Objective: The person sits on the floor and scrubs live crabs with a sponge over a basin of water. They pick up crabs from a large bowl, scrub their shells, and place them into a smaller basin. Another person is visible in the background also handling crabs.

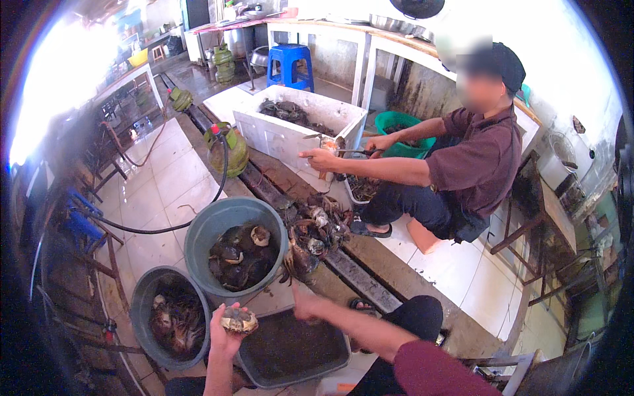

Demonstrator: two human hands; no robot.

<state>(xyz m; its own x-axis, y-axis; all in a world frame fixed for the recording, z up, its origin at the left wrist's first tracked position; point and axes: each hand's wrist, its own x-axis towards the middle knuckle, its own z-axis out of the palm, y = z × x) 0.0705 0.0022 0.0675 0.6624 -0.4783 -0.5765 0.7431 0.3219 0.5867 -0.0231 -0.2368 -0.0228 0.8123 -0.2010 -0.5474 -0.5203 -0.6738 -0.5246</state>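
Note:
My left hand (222, 333) is closed around a brown and cream crab (239, 320), held up beside the left rim of a dark rectangular basin (345, 356) with murky water. No legs show clearly on this crab. Over the basin's far right corner, my right hand (309, 306) stretches a finger toward a heap of crabs and shell pieces (317, 228); its other fingers are partly hidden, and nothing shows in it. Beyond the basin, a round grey tub (193, 221) holds several dark crabs in water. A second grey tub (140, 305), at the left, contains brownish crab pieces.
Across the drain channel (360, 277), a person (479, 142) sits holding a crab and a tool. A white foam box (264, 135) of crabs, a green basin (406, 153) and a blue stool (290, 65) stand beyond. A black hose (152, 230) runs from a gas cylinder (228, 153).

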